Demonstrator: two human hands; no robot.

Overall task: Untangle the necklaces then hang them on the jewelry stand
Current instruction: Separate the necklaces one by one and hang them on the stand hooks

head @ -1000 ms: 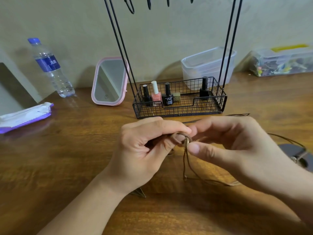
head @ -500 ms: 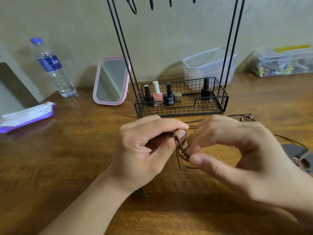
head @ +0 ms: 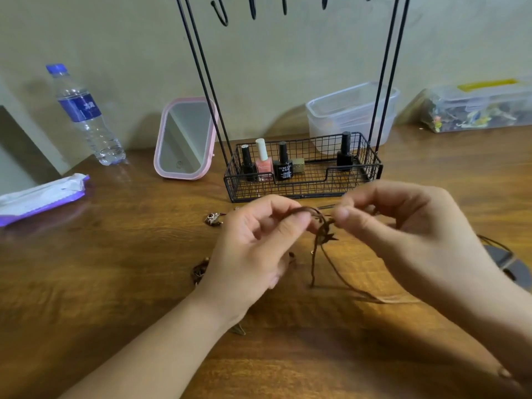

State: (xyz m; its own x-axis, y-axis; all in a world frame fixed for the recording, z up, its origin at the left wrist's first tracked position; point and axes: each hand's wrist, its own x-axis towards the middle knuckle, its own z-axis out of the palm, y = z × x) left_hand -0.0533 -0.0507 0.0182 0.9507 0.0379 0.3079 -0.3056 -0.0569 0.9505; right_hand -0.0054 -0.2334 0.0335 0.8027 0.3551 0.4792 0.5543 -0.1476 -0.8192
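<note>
A: Grip first. What's each hand on?

B: Left hand [head: 253, 246] pinches the brown cord [head: 318, 249] between thumb and forefinger, just above the table [head: 115, 283]. Right hand [head: 403, 226] pinches the same cord right beside it, fingers curled in. The knot [head: 326, 236] sits between the two pinches, a bit below the fingertips.

A: Where does the cord go from there?

B: Two strands drop from the knot to the table and trail off right, under the right wrist. More cord shows at the far right over a dark disc [head: 506, 266]. Can't tell if that's the same necklace.

A: Other pieces?

B: A small metal pendant [head: 213, 219] lies left of the left hand, on the table. A beaded bit [head: 198, 272] peeks out by the left wrist, partly hidden.

A: Stand?

B: Stand [head: 302, 168] is just behind the hands, wire basket base with polish bottles [head: 283, 165] in it. Hooks [head: 221, 12] up top look bare, so nothing hung yet, I'd say.

A: How will the cord handle?

B: Looks thin, limp, light. Probably leather or waxed, so it may grab on itself and tighten if tugged. I'd hold close on either side of the knot and tease loops open, not pull the long ends. Pendants are the only weight and could snag.

A: Stage?

B: Untangling, early on.
</note>
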